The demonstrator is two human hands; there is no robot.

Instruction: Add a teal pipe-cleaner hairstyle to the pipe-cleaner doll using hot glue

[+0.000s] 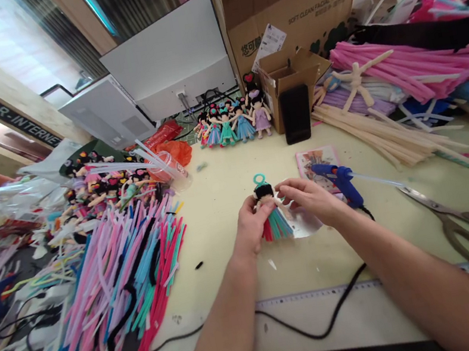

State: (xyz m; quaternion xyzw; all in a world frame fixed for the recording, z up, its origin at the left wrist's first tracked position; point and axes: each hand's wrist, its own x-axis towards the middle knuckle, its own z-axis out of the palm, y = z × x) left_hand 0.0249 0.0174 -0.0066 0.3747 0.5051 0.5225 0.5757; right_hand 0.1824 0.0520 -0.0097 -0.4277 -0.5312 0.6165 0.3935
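A small pipe-cleaner doll [272, 217] with black hair, a teal loop on top and a red and teal skirt is held above the pale table [221, 202]. My left hand [253, 225] is closed around the doll's left side and waist. My right hand [308, 197] pinches at the doll's right arm or shoulder with fingers pressed together. A blue hot glue gun [340, 179] lies just right of my right hand, its black cord [324, 323] running along the table's near edge.
A heap of coloured pipe cleaners [121, 280] fills the left. Finished dolls [232, 124] stand at the back by a black phone [296, 114] and cardboard boxes [290, 2]. Large scissors [465, 225] lie right; pink and beige pipe-cleaner bundles [402, 73] sit behind. A ruler [319, 293] lines the front.
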